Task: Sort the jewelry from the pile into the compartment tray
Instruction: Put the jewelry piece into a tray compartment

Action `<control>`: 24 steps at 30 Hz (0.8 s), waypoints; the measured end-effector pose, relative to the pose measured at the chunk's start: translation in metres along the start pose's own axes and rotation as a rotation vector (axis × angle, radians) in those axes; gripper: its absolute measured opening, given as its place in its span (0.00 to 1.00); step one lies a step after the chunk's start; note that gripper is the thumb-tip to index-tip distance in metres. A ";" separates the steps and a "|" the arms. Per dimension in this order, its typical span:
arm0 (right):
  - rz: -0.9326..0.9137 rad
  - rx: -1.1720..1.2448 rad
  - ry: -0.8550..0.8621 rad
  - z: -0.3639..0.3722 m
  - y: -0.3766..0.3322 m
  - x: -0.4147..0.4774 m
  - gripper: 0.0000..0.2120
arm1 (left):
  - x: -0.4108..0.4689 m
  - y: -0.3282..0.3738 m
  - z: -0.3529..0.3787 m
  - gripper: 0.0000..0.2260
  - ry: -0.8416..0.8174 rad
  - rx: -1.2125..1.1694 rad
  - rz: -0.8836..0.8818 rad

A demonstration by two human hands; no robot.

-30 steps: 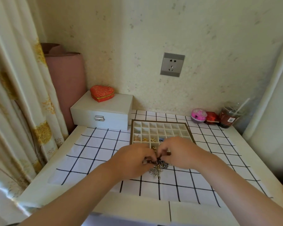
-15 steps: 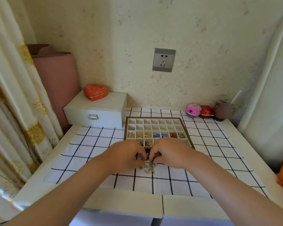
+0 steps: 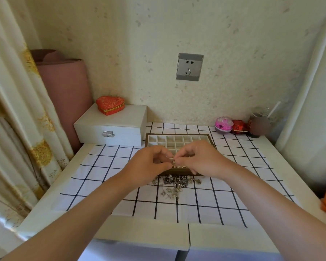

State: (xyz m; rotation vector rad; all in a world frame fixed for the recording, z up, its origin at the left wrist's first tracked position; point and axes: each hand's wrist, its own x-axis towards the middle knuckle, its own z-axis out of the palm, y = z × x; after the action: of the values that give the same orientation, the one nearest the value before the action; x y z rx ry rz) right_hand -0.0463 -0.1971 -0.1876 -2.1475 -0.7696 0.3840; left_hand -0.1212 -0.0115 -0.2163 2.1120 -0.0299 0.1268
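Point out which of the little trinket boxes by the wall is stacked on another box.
The red heart-shaped box, on top of the white jewelry box at the left. The pink round box and small red box stand on the table itself.

No legible txt or labels anywhere.

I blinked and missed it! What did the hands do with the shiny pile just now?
The left hand and right hand lifted off the jewelry pile toward the compartment tray. They now pinch one small piece between them over the tray's near edge, leaving the pile uncovered. The tray, white box and heart box stayed put.
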 end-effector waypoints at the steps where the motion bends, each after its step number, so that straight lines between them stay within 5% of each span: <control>1: 0.003 0.051 0.025 0.000 -0.002 0.001 0.03 | 0.002 0.002 0.000 0.07 0.017 -0.068 -0.009; 8: 0.002 0.322 0.125 -0.002 -0.008 0.009 0.03 | 0.011 0.018 -0.005 0.05 0.133 -0.370 -0.089; 17: -0.130 0.105 0.222 -0.003 -0.005 0.024 0.06 | 0.029 0.017 -0.009 0.01 0.155 -0.423 -0.226; 24: -0.162 0.165 0.377 0.006 -0.007 0.043 0.02 | 0.046 0.013 -0.016 0.03 0.225 -0.413 -0.189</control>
State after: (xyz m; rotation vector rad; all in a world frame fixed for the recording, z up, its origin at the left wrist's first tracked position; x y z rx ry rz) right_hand -0.0187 -0.1629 -0.1864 -1.9087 -0.6626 -0.0434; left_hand -0.0778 -0.0029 -0.1922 1.6688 0.2570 0.2238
